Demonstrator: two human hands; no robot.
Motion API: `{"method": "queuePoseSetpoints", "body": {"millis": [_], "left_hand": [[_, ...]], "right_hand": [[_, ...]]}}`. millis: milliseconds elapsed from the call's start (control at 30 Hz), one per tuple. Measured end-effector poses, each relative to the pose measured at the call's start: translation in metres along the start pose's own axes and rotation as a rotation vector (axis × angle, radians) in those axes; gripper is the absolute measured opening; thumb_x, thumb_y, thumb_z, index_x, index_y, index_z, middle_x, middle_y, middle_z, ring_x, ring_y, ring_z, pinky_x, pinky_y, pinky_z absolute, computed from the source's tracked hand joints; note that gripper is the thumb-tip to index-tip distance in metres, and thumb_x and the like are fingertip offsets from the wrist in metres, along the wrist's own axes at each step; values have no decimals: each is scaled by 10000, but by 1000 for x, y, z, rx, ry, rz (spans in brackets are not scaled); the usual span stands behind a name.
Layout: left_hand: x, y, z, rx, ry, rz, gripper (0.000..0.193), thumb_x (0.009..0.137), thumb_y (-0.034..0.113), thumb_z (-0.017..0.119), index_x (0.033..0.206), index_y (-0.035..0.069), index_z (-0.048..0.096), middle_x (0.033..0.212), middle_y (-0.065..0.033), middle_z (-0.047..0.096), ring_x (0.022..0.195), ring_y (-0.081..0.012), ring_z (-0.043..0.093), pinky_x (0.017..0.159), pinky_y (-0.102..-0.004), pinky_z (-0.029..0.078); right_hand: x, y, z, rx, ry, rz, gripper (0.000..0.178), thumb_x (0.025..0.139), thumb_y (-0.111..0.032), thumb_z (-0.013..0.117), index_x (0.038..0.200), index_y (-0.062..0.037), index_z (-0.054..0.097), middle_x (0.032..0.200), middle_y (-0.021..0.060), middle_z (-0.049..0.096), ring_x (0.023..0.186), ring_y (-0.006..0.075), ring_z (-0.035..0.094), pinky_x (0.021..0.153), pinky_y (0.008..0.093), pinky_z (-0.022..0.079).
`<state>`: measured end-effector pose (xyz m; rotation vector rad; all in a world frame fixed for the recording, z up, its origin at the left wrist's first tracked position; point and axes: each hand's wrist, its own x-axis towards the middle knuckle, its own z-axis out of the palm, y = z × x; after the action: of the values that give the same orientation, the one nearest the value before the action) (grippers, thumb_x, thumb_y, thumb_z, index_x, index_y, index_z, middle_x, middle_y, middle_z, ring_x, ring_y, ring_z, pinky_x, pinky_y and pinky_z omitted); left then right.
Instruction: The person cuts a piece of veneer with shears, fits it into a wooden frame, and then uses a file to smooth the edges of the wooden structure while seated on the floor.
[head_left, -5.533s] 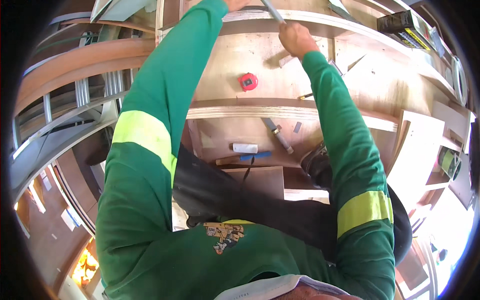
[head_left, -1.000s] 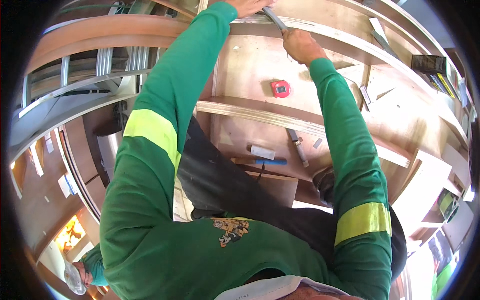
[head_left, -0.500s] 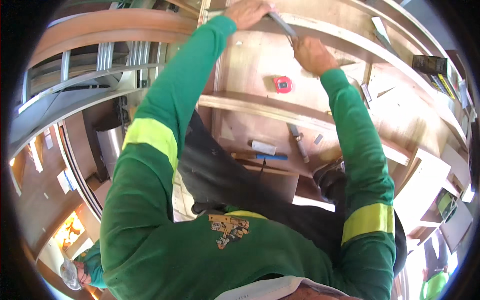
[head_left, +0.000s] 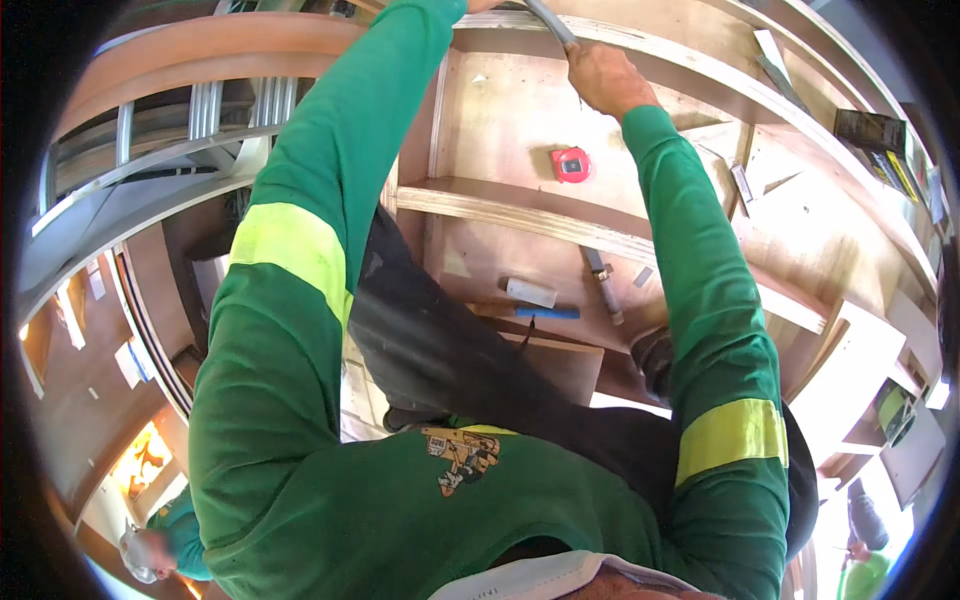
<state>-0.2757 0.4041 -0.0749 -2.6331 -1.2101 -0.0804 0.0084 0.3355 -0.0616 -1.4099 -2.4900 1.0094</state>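
Grey strip [head_left: 550, 22]: grasped by your right hand [head_left: 608, 78], seemingly unfinished.
Your left hand [head_left: 483, 4]: far edge, grip unclear.
Wooden frame [head_left: 520, 217]: apparently assembled.

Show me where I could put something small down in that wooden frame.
The pale panel looks bare between the red tape measure and the upright to its left, above the middle ledge. Below that ledge it is crowded: a white block, a blue item and a slim tool lie close together. Up top, the right hand grips a grey strip.

Red tape measure [head_left: 571, 165] and dark box [head_left: 868, 130]
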Motion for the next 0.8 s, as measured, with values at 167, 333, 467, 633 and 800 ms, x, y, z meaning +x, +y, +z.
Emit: {"method": "queuePoseSetpoints", "body": {"millis": [167,333,467,633,800], "left_hand": [[4,46,-17,-258,-168,-207,239,961,182,451,1080,35,598,1092,-205,636,1014,-393,618,891,-496,485],[5,45,-35,-130,0,16,203,907,134,542,1058,10,597,1064,-210,636,998,-381,622,895,-473,493],[-5,0,-18,-195,-66,38,243,904,156,527,1102,28,587,1062,-211,635,1005,-377,621,910,-463,486],[-12,-22,-11,136,146,139,222,914,145,494,1068,19,593,1025,-203,639,972,-352,624,890,-453,490],[-18,-7,-6,122,1,-38,230,923,153,483,1041,2,610,1017,-237,641,980,-364,616,886,-460,481]], "right_hand": [[-23,43,30,-447,101,-472,334,1046,-211,388,1015,35,612,775,233,650,717,384,680,630,444,561],[-28,47,29,-64,95,-143,400,1028,-319,421,977,20,626,847,306,660,829,504,640,743,578,513],[-8,-5,5,94,-68,94,521,1015,-395,389,991,22,699,1046,320,660,1015,495,630,935,547,487],[18,-28,12,180,-13,154,528,1035,-395,343,1056,20,669,972,287,677,821,449,671,810,532,523],[24,-14,21,-11,73,-20,544,1038,-397,344,999,43,663,940,275,686,787,397,695,776,491,548]]}}
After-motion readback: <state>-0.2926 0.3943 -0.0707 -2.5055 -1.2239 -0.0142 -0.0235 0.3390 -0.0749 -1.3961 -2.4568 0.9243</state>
